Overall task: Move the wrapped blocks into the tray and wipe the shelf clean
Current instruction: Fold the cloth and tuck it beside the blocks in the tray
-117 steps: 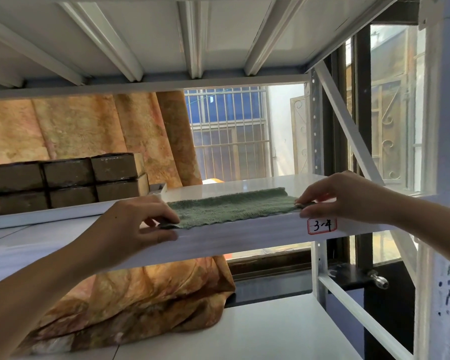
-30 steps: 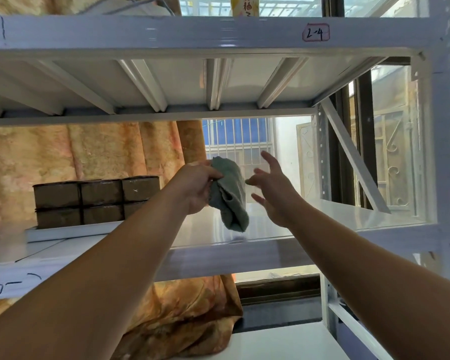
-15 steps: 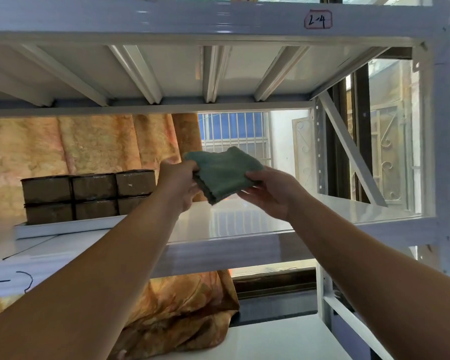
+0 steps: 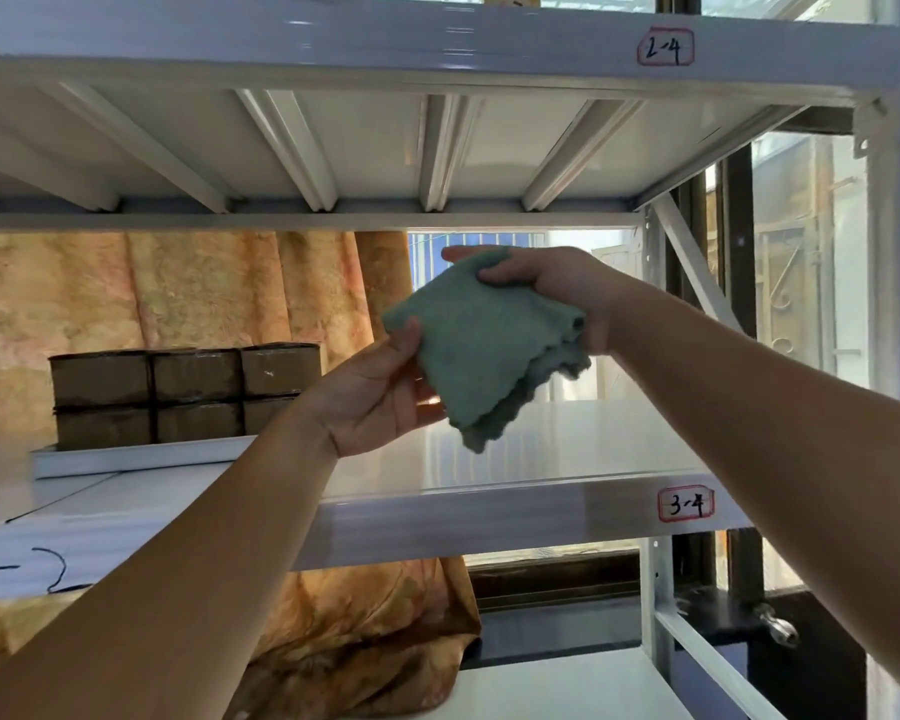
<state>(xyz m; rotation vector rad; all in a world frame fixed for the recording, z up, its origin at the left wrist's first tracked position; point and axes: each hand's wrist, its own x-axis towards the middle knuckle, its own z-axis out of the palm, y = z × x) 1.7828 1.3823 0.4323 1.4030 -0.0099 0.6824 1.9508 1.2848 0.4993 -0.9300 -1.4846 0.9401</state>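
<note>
A single head-worn camera faces straight into a white rack, level between the shelf (image 4: 489, 517) tagged by the 3-4 label (image 4: 686, 504) and the upper tier (image 4: 385, 148) tagged by the 2-4 label (image 4: 665, 46), so it sees the top of one and the ribbed underside of the other. It stands close: forearms enter from 7 and 4 o'clock, and the left hand (image 4: 380, 397) and right hand (image 4: 557, 288) meet on the green cloth (image 4: 489, 350) at centre. The tray (image 4: 126, 459) of wrapped blocks (image 4: 188, 392) sits at 9 o'clock, the window (image 4: 801, 278) at 3 o'clock.

2-4 label (image 4: 666, 46), red-bordered, handwritten, on upper shelf (image 4: 333, 39) front edge. 3-4 label (image 4: 686, 504), same style, on middle shelf (image 4: 489, 517) front edge. Black marks (image 4: 27, 571) far left on that edge, cut off, unreadable.
</note>
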